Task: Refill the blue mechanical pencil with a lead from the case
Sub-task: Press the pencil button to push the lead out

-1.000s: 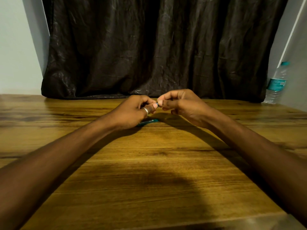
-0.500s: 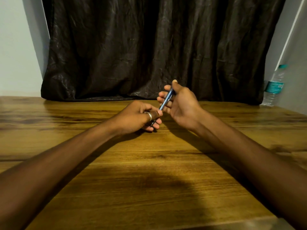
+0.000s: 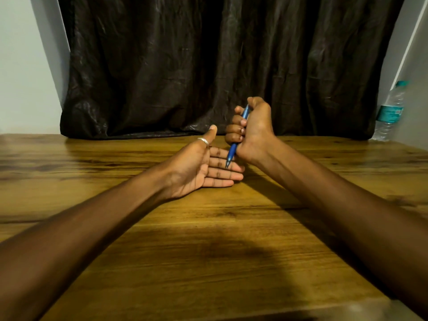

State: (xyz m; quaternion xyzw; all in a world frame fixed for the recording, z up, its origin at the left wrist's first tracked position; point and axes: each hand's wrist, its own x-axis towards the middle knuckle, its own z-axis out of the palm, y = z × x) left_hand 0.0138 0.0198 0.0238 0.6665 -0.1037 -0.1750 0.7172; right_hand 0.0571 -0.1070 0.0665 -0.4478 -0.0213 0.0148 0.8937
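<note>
My right hand (image 3: 252,128) grips the blue mechanical pencil (image 3: 232,152) in a fist, thumb on its top end, tip pointing down. The metal tip sits just over the fingers of my left hand (image 3: 203,165). That hand lies palm up on the wooden table (image 3: 208,239), fingers flat and thumb raised, a silver ring on the thumb. Nothing rests in the palm. The lead case is not in sight.
A dark wrinkled curtain (image 3: 220,66) hangs behind the table's far edge. A clear water bottle with a teal label and cap (image 3: 390,112) stands at the far right corner by the wall. The near table edge runs along the bottom right.
My hands came apart. The right hand turned the pencil upright into a fist with the thumb on top. The left hand opened flat, palm up, under the tip.
</note>
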